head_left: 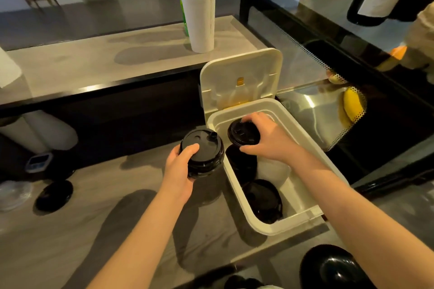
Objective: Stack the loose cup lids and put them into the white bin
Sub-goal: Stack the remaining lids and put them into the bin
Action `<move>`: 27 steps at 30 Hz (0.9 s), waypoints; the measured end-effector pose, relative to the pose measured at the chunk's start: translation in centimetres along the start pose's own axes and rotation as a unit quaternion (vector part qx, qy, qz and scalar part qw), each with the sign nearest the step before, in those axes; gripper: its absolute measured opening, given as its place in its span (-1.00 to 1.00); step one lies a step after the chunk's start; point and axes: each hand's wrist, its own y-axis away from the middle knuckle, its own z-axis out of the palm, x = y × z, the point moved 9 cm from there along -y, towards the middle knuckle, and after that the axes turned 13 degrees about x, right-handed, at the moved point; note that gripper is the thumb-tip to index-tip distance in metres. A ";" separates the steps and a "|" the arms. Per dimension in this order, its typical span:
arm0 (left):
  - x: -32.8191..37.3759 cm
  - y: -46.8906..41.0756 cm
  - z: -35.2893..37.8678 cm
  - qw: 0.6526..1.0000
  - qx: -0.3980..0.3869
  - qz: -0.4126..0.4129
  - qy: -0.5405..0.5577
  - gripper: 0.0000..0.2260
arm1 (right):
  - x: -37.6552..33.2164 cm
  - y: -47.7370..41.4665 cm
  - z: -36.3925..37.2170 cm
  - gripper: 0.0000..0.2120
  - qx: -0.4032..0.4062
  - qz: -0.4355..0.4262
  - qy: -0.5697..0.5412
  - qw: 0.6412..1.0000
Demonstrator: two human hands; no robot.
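The white bin (237, 190) stands on the grey counter with its hinged lid (239, 73) flipped up at the back. My left hand (179, 171) grips a stack of black cup lids (203, 152) just left of the bin's rim. Over the far end of the bin, my right hand (267, 135) holds a second stack of black lids (243, 134). More black lids (261, 200) lie inside the bin, near its front end. A loose black lid (55, 195) rests on the counter at the left.
A tall column of white paper cups (199, 4) stands on the raised ledge behind the bin. A glass display case (328, 58) borders the right side. A small digital scale (38, 162) and clear lids (11, 195) sit at far left. A black round object (333, 267) lies at the bottom right.
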 end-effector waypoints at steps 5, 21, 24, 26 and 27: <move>-0.5 0.4 0.0 1.000 0.007 0.004 0.012 -0.90 | 0.2 0.3 3.7 -0.41 -0.102 -0.090 0.143 0.980; -1.3 0.3 -0.2 0.999 0.029 0.004 0.024 -0.87 | 1.7 1.3 7.7 -0.40 -0.157 -0.181 0.320 0.917; -1.3 0.6 0.0 0.999 0.030 -0.001 0.024 -0.93 | 1.4 1.3 7.3 -0.44 -0.143 -0.185 0.314 0.920; -1.2 0.7 0.1 0.999 0.032 0.001 0.020 -0.94 | 1.0 1.2 6.7 -0.50 -0.129 -0.187 0.298 0.927; -1.1 0.8 0.1 0.999 0.032 0.004 0.015 -0.94 | 0.8 1.1 6.2 -0.55 -0.116 -0.189 0.283 0.933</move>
